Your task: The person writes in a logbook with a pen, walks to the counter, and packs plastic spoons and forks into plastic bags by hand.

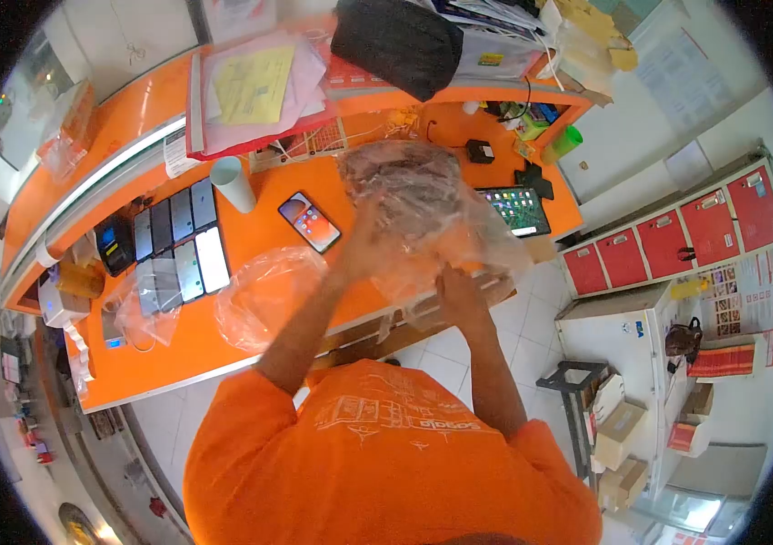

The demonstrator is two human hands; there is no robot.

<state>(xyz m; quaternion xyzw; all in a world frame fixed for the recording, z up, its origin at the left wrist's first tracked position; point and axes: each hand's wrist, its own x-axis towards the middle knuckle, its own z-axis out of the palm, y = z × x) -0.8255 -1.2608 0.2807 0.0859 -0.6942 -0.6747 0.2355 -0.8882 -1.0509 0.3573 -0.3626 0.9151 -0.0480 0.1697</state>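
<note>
A large clear plastic bag (482, 241) lies on the orange counter in front of me, with dark wrapped contents (404, 173) that I cannot make out at its far end. My right hand (461, 295) pinches the near edge of this bag, fingers closed. On the bag's left side is my left hand (364, 247), smeared by motion, so its fingers do not show clearly. Left of that hand, a phone (309, 222) with a lit screen lies face up. Another crumpled clear plastic bag (268, 295) rests nearer the counter's front edge.
Several phones (184, 263) lie in rows at the left, beside a pale cup (234, 184). A tablet (515, 211) sits right of the large bag. Folders and papers (254, 86) lie on the raised shelf. Red lockers (659, 241) line the right wall.
</note>
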